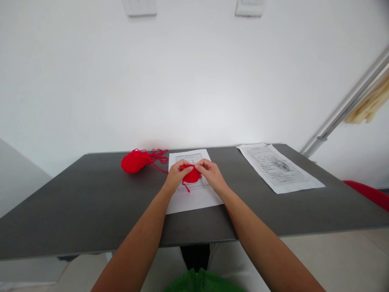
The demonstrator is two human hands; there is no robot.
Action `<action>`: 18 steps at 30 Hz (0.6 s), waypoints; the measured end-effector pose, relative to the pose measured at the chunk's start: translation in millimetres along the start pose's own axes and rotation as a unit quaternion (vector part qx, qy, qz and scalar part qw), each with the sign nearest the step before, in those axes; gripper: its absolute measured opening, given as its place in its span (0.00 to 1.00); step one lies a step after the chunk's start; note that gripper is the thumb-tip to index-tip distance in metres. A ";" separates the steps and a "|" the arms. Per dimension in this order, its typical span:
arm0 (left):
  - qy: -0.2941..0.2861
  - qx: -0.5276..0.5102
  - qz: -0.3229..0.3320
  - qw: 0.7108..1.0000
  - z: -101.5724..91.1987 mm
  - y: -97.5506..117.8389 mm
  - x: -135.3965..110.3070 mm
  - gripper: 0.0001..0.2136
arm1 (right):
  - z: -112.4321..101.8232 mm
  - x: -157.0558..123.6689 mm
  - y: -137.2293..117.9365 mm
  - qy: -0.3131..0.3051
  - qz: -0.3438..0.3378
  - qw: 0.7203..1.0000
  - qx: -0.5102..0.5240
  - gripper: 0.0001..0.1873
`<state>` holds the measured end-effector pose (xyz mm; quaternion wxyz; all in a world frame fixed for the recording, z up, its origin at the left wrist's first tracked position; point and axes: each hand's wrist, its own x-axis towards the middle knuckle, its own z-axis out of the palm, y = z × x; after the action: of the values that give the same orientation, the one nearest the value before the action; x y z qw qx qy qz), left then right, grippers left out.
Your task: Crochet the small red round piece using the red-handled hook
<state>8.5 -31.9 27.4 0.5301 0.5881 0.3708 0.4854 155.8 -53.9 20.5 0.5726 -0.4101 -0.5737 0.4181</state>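
Observation:
A small piece of red yarn work (192, 175) is stretched between my two hands, above a printed sheet (194, 202). My left hand (177, 173) pinches its left edge, thumb on top. Its right upper edge is in the closed fingers of my right hand (210, 170). A short yarn tail (186, 187) hangs from the lower left of the piece. From my left hand a strand runs left to a red ball of yarn (133, 162) with loose loops beside it. Whether a hook or needle is in my fingers, I cannot make out.
Several printed sheets (281, 170) lie at the right of the dark table (91, 211). A white wall (194, 81) stands directly behind it. To the right are a slanting metal pole (349, 105) and a red curved object (369, 194), partly cut off.

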 end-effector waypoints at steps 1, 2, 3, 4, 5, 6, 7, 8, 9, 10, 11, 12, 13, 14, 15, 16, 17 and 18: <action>-0.001 0.000 -0.001 1.000 0.1 -0.1 0.0 0.10 | -0.4 0.3 0.7 -0.001 0.000 1.000 -0.001 0.09; -0.002 -0.001 -0.003 1.000 0.2 -0.2 0.1 0.10 | -0.7 0.6 1.4 -0.001 0.000 1.000 -0.002 0.09; -0.003 -0.001 -0.004 1.000 0.3 -0.3 0.0 0.10 | -1.0 0.9 2.1 -0.002 0.000 1.000 -0.003 0.09; -0.005 -0.001 -0.006 1.000 0.4 -0.2 0.0 0.10 | -1.3 1.1 2.6 -0.002 0.000 1.000 -0.004 0.09; -0.006 -0.001 -0.007 1.000 0.5 -0.1 0.0 0.10 | -1.4 1.3 2.9 -0.002 0.001 1.000 -0.005 0.09; -0.007 0.000 -0.008 1.000 0.4 0.0 -0.1 0.10 | -1.4 1.3 2.9 -0.002 0.001 1.000 -0.007 0.09; -0.007 0.001 -0.007 1.000 0.4 0.1 -0.1 0.10 | -1.3 1.3 2.8 -0.002 0.001 1.000 -0.007 0.09; -0.006 0.002 -0.006 1.000 0.2 0.1 0.0 0.10 | -1.1 1.2 2.5 -0.002 0.003 1.000 -0.007 0.08; -0.004 0.004 -0.004 1.000 0.0 0.1 0.1 0.10 | -0.8 1.0 2.2 -0.002 0.004 1.000 -0.007 0.08; -0.003 0.006 -0.004 1.000 -0.2 0.0 0.2 0.09 | -0.4 0.9 1.9 -0.002 0.005 1.000 -0.007 0.08; -0.002 0.007 -0.003 1.000 -0.5 -0.1 0.4 0.09 | -0.1 0.8 1.6 -0.001 0.006 1.000 -0.007 0.08; -0.002 0.008 -0.003 1.000 -0.7 -0.3 0.6 0.09 | 0.2 0.7 1.4 -0.001 0.007 1.000 -0.007 0.08; -0.001 0.010 -0.003 1.000 -1.0 -0.6 0.8 0.09 | 0.3 0.6 1.3 -0.001 0.007 1.000 -0.008 0.09; -0.001 0.011 -0.002 1.000 -1.2 -0.8 1.0 0.09 | 0.4 0.6 1.3 -0.001 0.007 1.000 -0.008 0.09; 0.000 0.012 -0.001 1.000 -1.4 -1.1 1.1 0.09 | 0.5 0.6 1.4 -0.001 0.006 1.000 -0.008 0.09; -0.001 0.014 0.000 1.000 -1.5 -1.3 1.3 0.09 | 0.4 0.6 1.6 -0.001 0.005 1.000 -0.009 0.09; -0.001 0.015 0.000 1.000 -1.7 -1.5 1.3 0.09 | 0.4 0.6 1.8 -0.001 0.004 1.000 -0.009 0.09; -0.002 0.016 0.000 1.000 -1.7 -1.6 1.3 0.09 | 0.2 0.5 2.0 -0.001 0.003 1.000 -0.009 0.09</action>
<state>7.3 -29.9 26.0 0.5214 0.5974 0.3776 0.4783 155.5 -52.7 18.8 0.5672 -0.4164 -0.5767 0.4151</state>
